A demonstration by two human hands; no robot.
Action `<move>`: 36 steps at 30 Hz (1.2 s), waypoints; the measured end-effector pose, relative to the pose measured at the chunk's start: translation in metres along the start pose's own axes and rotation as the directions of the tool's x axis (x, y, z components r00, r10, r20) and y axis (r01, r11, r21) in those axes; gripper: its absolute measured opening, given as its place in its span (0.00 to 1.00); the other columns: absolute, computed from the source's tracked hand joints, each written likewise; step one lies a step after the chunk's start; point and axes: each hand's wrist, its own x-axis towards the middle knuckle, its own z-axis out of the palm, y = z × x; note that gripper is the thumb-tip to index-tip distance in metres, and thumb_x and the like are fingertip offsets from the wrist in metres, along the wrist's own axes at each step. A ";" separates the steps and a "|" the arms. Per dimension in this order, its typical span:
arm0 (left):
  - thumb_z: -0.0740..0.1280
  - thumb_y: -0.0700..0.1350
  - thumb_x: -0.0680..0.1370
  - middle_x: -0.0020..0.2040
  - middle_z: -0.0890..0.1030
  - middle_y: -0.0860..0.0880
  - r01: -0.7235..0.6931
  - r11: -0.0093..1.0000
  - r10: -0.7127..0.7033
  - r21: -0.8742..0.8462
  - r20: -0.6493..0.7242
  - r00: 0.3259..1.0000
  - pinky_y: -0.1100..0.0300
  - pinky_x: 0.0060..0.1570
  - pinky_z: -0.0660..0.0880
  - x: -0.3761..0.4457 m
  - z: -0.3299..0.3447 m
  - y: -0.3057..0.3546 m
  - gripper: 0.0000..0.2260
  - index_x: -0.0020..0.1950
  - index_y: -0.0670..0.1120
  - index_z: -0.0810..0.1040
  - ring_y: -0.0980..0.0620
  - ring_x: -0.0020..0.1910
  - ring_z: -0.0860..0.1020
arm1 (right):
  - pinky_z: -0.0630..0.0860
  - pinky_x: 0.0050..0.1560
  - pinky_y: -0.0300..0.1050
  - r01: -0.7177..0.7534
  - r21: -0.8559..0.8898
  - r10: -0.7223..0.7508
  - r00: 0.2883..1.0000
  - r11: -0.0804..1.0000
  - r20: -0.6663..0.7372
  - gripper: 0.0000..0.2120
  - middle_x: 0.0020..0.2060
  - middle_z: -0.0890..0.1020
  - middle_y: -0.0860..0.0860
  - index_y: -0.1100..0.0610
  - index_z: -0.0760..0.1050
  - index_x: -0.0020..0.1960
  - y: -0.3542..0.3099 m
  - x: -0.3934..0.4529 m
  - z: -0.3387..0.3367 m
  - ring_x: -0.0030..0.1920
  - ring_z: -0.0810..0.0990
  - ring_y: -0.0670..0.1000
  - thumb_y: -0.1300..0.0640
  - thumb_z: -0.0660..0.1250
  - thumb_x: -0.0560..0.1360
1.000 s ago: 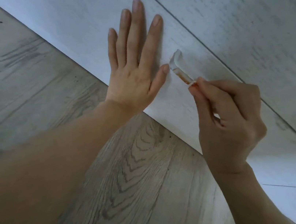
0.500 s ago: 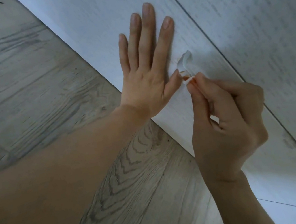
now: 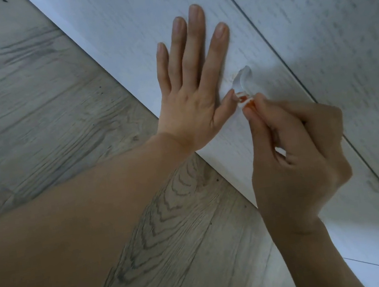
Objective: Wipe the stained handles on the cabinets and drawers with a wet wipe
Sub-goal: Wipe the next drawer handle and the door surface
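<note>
Wiping the stained handle [image 3: 244, 81], right hand [image 3: 295, 167] pinches the wipe [image 3: 244, 102], left hand [image 3: 190, 89] flat on the drawer [image 3: 131, 24]; next, rub upward.

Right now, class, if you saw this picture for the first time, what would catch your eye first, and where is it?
First, the left hand, spread flat on the white wood-grain drawer front at centre. Next, just right of its thumb, the right hand pinches a small white wet wipe, smeared orange, against the lower end of the pale curved handle. The grey wood-plank floor fills the left side.
</note>
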 end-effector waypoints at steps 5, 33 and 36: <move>0.38 0.63 0.78 0.71 0.48 0.37 -0.007 1.000 0.007 0.000 0.046 0.999 0.43 0.72 0.43 0.000 -0.007 -0.003 0.32 0.75 0.44 0.46 0.54 0.72 0.32 | 0.74 0.38 0.36 -0.013 -0.011 0.013 1.000 1.000 0.006 0.04 0.41 0.75 0.48 0.64 0.81 0.48 -0.002 -0.003 -0.004 0.38 0.76 0.48 0.64 0.71 0.74; 0.49 0.57 0.80 0.72 0.52 0.41 -0.184 0.979 0.179 0.085 0.065 0.982 0.43 0.72 0.52 -0.005 -0.013 -0.027 0.31 0.75 0.50 0.34 0.43 0.75 0.49 | 0.77 0.36 0.41 0.022 -0.016 -0.022 0.999 1.000 -0.027 0.03 0.40 0.78 0.51 0.65 0.81 0.46 -0.003 0.000 0.008 0.37 0.77 0.51 0.65 0.71 0.74; 0.53 0.56 0.79 0.72 0.51 0.41 -0.155 0.985 0.150 0.082 0.061 0.987 0.42 0.73 0.51 -0.007 -0.012 -0.023 0.34 0.75 0.51 0.33 0.46 0.76 0.44 | 0.76 0.39 0.38 0.022 -0.031 -0.022 0.999 0.999 -0.025 0.03 0.37 0.81 0.55 0.65 0.82 0.45 -0.008 0.008 0.016 0.36 0.77 0.52 0.65 0.72 0.74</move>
